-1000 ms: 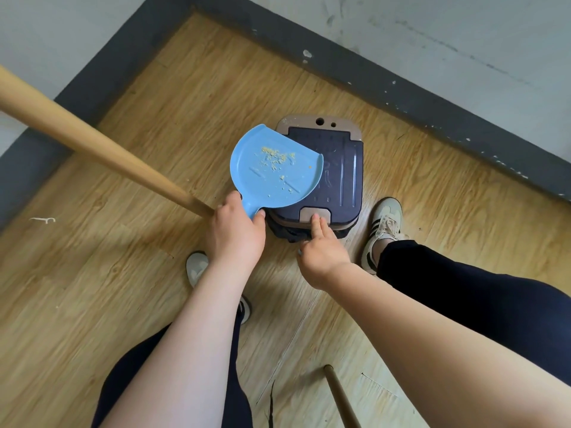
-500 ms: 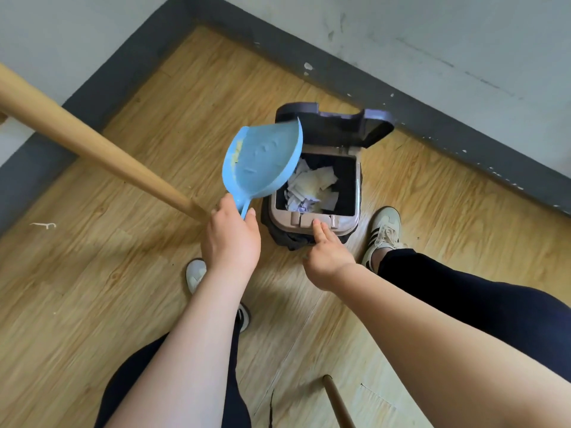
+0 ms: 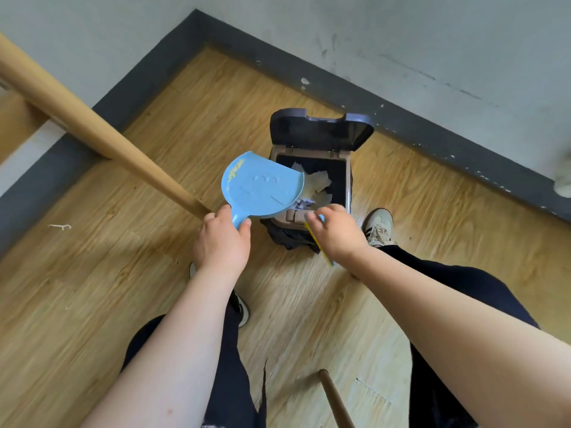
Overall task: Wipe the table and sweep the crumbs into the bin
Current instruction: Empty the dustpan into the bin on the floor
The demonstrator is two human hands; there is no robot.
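**Tipping the last crumbs into the open bin**

The left hand (image 3: pixel 221 242) has its fingers and thumb curled round the short handle of the pale blue, fan-shaped plastic dustpan (image 3: pixel 262 188), whose flat open lip hangs over the rim of the small brown plastic bin (image 3: pixel 347 180). The right hand (image 3: pixel 335 231) hovers at the bin's front edge, its fingers pinching a thin yellow-and-blue tool (image 3: pixel 319 242), probably a small brush; most of it is hidden behind the hand.

A streak of yellowish crumbs (image 3: pixel 234 171) clings along the dustpan's raised curved back wall, away from the lip. To finish well, the pan probably needs a steeper tilt towards the bin, with the brush drawing the crumbs down the smooth plastic.

The dark hinged lid (image 3: pixel 321 129) stands upright; crumpled pale paper (image 3: pixel 316 183) fills the bin. Beneath lies glossy wood-grain laminate floor (image 3: pixel 123 273).
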